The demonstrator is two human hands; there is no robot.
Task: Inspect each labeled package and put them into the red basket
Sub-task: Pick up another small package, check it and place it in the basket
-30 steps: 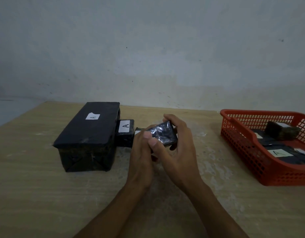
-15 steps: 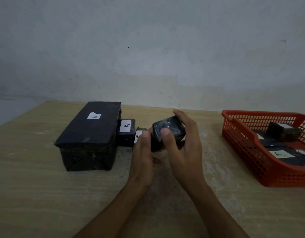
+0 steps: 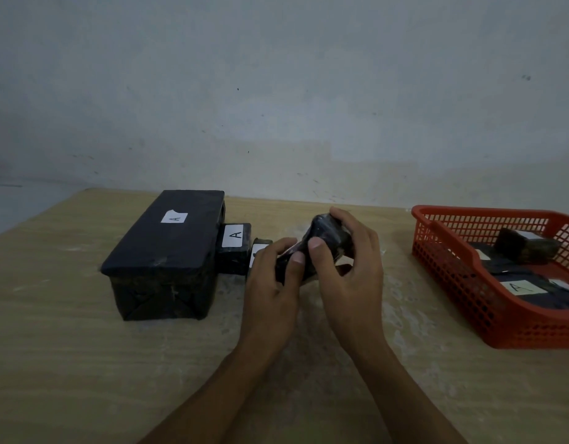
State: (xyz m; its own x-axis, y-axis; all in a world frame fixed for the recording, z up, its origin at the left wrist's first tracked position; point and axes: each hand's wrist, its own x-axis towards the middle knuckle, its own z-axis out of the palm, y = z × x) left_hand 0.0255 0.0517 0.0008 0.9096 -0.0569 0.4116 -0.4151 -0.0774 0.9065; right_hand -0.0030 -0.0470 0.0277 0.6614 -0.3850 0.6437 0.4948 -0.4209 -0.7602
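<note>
Both hands hold a small black shiny-wrapped package (image 3: 324,240) above the table's middle. My left hand (image 3: 273,283) grips its lower left end, my right hand (image 3: 350,261) wraps its top and right side. Its label is hidden. To the left stands a large black package (image 3: 164,251) with a white "A" label on top. Beside it sits a smaller black package (image 3: 233,248) labeled "A", and a tiny package (image 3: 259,248) peeks out behind my left hand. The red basket (image 3: 453,277) at the right holds several black packages, one showing an "A" label.
The wooden table (image 3: 84,363) runs to a grey wall behind. The basket's right part is cut off by the frame edge.
The small package has been turned in my hands: its shiny flat face pointed up a second ago, now it stands tilted on end, slightly higher and further right.
</note>
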